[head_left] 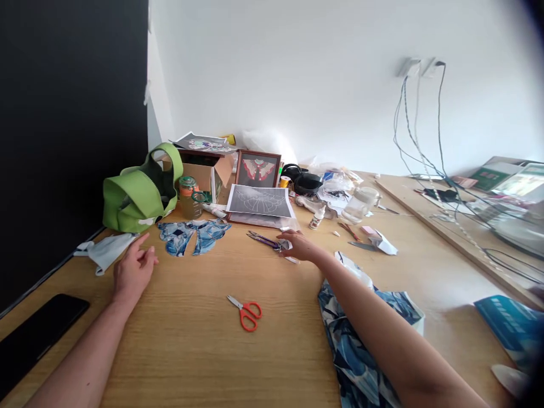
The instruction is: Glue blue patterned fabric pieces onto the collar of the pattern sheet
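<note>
My right hand [300,246] reaches to the middle of the table, its fingers and thumb around a crumpled white paper scrap [285,244]. Right by these fingers lies a slim tool with purple handles [264,239]. My left hand [135,267] hovers or rests at the left, index finger stretched out, holding nothing; a white cloth piece [106,252] is beside it. Between the hands, farther back, blue patterned butterfly-shaped cutouts [196,235] lie flat. Orange-handled scissors [246,311] lie nearer to me. Under my right forearm is blue patterned fabric [355,345].
Along the back stand a green felt bag [134,195], a lidded jar [190,201], a cardboard box [208,175], a framed butterfly picture [257,170] and a printed sheet [260,201]. Rightward are a glue bottle [317,218], a glass pitcher [359,205] and a knife [362,246]. A phone [45,323] lies left.
</note>
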Demonstrator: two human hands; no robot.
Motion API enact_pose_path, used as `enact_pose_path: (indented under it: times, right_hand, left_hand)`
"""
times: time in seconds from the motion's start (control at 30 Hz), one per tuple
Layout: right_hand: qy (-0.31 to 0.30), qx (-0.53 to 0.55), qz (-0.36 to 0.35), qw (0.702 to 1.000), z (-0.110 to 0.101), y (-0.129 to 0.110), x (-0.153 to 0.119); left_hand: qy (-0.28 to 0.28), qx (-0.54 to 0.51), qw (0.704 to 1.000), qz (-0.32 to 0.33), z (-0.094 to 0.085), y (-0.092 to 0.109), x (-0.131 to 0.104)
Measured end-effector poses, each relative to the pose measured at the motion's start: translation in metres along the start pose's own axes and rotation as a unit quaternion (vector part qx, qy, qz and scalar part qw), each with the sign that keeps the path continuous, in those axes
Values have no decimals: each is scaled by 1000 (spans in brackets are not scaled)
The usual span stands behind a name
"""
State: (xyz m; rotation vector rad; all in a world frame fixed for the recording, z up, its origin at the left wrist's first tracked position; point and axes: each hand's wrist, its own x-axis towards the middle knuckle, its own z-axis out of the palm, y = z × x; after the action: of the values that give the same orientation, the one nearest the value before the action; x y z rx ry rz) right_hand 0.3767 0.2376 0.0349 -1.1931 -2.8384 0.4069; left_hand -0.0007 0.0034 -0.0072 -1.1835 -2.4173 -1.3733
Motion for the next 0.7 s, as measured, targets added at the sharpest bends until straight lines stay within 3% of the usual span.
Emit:
enact_pose_path:
  times: [0.33,0.7]
  right_hand:
    - [44,12,61,997,18,5,-1]
    - [11,30,110,993,21,-13,6]
  left_hand:
    - [5,6,1000,0,0,6,-1]
    - [-57,61,996,-33,-3,7,2]
